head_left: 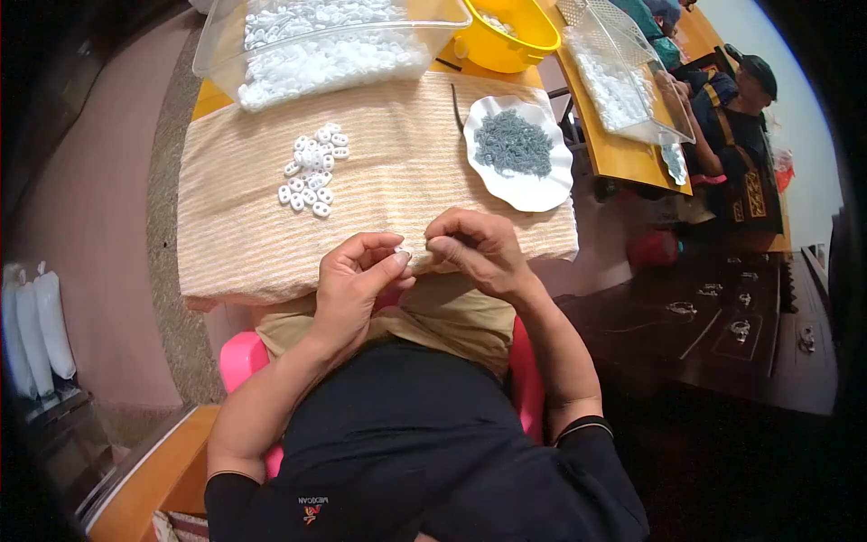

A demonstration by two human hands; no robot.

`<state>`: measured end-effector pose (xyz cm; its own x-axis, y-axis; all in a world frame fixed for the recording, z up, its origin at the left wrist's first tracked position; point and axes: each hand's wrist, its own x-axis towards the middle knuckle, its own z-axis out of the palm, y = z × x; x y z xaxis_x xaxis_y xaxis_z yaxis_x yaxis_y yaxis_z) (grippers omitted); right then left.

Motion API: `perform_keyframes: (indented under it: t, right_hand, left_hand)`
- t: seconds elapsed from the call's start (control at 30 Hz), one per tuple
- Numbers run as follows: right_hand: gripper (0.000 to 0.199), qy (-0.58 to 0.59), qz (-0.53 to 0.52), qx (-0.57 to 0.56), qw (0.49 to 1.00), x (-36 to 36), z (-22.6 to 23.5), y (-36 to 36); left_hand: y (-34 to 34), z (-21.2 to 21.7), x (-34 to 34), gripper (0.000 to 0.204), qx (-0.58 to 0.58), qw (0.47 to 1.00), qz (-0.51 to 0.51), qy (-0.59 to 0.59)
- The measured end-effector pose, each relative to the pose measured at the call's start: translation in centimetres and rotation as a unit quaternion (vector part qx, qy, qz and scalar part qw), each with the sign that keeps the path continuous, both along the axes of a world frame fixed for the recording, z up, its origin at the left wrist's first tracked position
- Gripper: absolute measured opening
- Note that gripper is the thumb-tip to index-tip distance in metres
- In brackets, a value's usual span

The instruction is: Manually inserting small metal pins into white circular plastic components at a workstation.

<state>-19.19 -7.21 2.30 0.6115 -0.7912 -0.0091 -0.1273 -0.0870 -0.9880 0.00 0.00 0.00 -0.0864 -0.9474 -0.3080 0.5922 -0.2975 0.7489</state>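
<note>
Above my lap, at the table's front edge, my left hand (pixel 350 280) pinches a small white two-holed oval piece (pixel 403 252) between thumb and fingers; much of it is covered by the fingertips. Close to its right, my right hand (pixel 483 255) has thumb and forefinger pressed together; whatever they hold is too small to make out. A loose pile of white two-holed oval pieces (pixel 315 161) lies on the striped cloth (pixel 239 203) beyond my left hand. Beyond my right hand, a white wavy-rimmed plate (pixel 533 192) bears a heap of small grey pieces (pixel 513 143).
A clear plastic bin (pixel 334 56) full of white pieces stands at the back left, beside a yellow tub (pixel 506 45). A thin black strip (pixel 457 107) lies left of the plate. Right of my table, a co-worker (pixel 745 117) sits at another table with a clear basket (pixel 623 95).
</note>
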Motion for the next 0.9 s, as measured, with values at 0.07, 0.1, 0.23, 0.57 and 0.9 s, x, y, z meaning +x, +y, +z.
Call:
perform_keyframes:
  t: [0.07, 0.1, 0.23, 0.57, 0.9]
  right_hand:
    - [0.008, 0.018, 0.002, 0.039, 0.999, 0.7, 0.2, 0.7]
    - [0.008, 0.017, 0.004, 0.039, 0.999, 1.1, 0.2, 0.8]
    - [0.009, -0.026, -0.014, 0.078, 0.997, 1.7, -0.3, 1.2]
    - [0.012, -0.019, -0.066, 0.088, 0.994, 1.7, -2.1, 1.6]
    - [0.011, -0.05, -0.069, 0.127, 0.988, 1.9, -1.8, 1.6]
  left_hand:
    - [0.0, 0.5, -0.2, 0.02, 0.006, 1.0, 0.003, 0.021]
    - [-0.1, 0.5, -0.1, 0.02, 0.007, 1.0, 0.004, 0.02]
    - [-0.2, 0.7, 0.2, 0.019, 0.003, 1.0, 0.007, 0.016]
    - [-0.2, 0.6, 0.2, 0.018, 0.031, 0.999, 0.004, 0.028]
    - [-0.3, 0.5, 0.3, 0.018, 0.034, 0.999, 0.005, 0.033]
